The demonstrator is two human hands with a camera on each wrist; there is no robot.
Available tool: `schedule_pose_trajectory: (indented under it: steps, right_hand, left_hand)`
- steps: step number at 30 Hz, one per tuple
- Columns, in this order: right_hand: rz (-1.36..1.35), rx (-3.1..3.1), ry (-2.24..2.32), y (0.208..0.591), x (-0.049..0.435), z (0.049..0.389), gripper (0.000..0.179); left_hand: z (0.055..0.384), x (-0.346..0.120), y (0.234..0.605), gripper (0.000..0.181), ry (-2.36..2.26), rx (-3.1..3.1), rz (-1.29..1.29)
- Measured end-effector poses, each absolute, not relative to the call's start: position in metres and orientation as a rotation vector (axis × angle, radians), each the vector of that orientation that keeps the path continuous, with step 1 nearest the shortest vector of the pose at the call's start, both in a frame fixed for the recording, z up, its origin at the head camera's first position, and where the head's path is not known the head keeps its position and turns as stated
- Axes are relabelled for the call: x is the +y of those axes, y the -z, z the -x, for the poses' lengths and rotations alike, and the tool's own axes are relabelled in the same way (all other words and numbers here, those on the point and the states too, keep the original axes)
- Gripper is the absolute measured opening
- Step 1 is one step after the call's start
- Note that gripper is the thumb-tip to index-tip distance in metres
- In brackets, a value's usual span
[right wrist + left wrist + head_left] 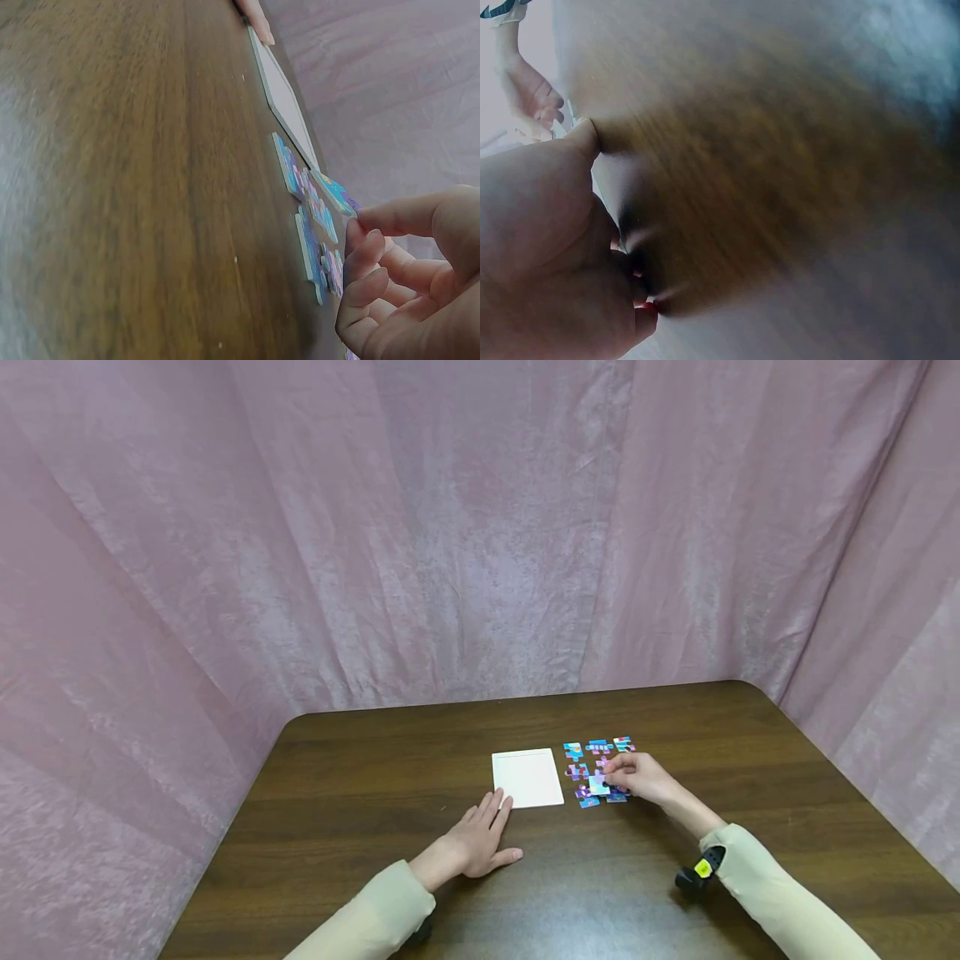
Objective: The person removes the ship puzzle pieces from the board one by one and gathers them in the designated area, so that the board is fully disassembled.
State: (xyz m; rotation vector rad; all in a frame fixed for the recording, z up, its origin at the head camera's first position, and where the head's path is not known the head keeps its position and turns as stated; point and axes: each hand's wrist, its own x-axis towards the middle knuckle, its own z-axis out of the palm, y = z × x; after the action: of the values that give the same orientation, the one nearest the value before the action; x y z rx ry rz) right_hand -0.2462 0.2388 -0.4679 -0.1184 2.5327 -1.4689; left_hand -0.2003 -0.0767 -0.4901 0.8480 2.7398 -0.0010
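Observation:
My right hand [637, 775] pinches a jigsaw piece [335, 193] between thumb and fingertips, tilted just above the other pieces. Its printed face is blue, purple and yellow in the right wrist view. Around and below it lie several loose jigsaw pieces [573, 751] in rough rows. To their left is a square white puzzle tray [528, 778] with a thin raised edge. My left hand [480, 841] lies palm down with fingers extended, the fingertips at the tray's near left corner and the thumb spread out to the right on the table.
Everything lies on a dark brown wooden table [360, 793] with rounded far corners. Pink curtains [480, 543] hang behind it and along both sides. A black wrist device with a yellow label [703, 868] is strapped below the right sleeve [772, 885].

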Motion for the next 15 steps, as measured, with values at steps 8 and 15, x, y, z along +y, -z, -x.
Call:
schedule_pose_trajectory:
  steps: [8, 15]
  right_hand:
    - [0.105, 2.538, 1.472, 0.466, 0.249, 0.244, 0.019]
    - [0.080, 2.526, 1.489, 0.466, 0.260, 0.242, 0.023]
  left_hand:
    - [0.198, -0.077, 0.485, 0.081, 0.003, 2.746, -0.852]
    - [0.198, -0.078, 0.487, 0.082, 0.007, 2.739, -0.859]
